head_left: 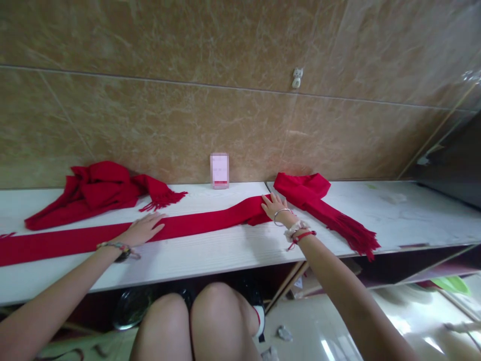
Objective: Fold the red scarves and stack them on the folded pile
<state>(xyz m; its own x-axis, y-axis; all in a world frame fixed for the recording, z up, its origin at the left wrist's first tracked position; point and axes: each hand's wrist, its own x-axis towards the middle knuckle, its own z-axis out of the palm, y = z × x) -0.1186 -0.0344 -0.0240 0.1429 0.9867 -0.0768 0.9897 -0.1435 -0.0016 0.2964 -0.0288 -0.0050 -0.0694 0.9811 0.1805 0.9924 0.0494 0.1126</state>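
Observation:
A long red scarf (203, 224) lies in a narrow, flat strip along the white counter, and its left part runs out of view. My left hand (145, 229) rests flat on the strip left of centre, fingers stretched out. On the right, where the cloth is bunched and slightly raised, my right hand (275, 206) presses with its fingers spread. Behind my left hand sits a crumpled red scarf (101, 188) with a fringed end. Just past my right hand, another red scarf (319, 203) lies folded, its fringe reaching the counter's front edge.
A phone (220, 171) leans upright against the tiled wall (169, 115). The white counter (210, 260) is long and shallow, with a seam near my right hand. A dark appliance-like block (451, 160) stands at the right end. My knees (210, 316) are below the front edge.

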